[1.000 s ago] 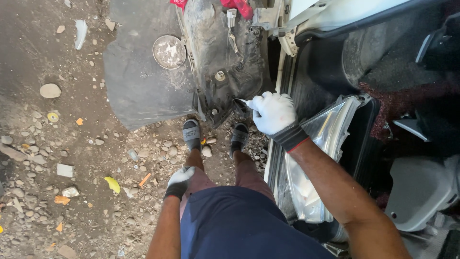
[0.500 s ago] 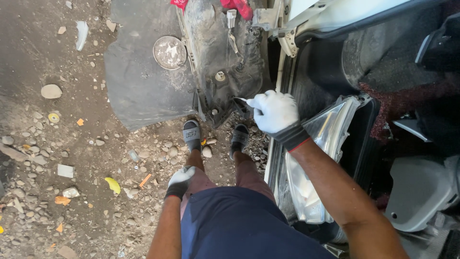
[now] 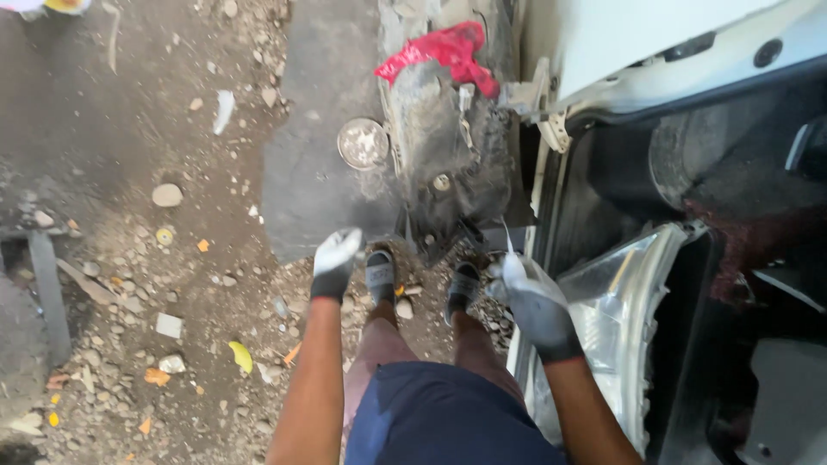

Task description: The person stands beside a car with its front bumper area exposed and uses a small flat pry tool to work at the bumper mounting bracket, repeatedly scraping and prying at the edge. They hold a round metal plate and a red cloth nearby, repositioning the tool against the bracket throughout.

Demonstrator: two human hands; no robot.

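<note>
Both hands are covered by knitted cloth gloves, the left hand [image 3: 334,258] and right hand [image 3: 532,303] palm-coated and soiled. The headlamp lens [image 3: 620,301] appears as glossy clear plastic. The car part [image 3: 448,172] is coated in matt grime; a red rag [image 3: 444,52] looks like cloth. The ground [image 3: 129,301] is rough dirt and stones.

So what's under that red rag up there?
The red rag lies on a grimy dark car part on the ground. The part's top end is covered by the rag, so that bit can't be seen.

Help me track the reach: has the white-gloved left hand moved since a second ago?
Yes. The white-gloved left hand has swung forward from beside the thigh, up level with the left grey sandal.
</note>
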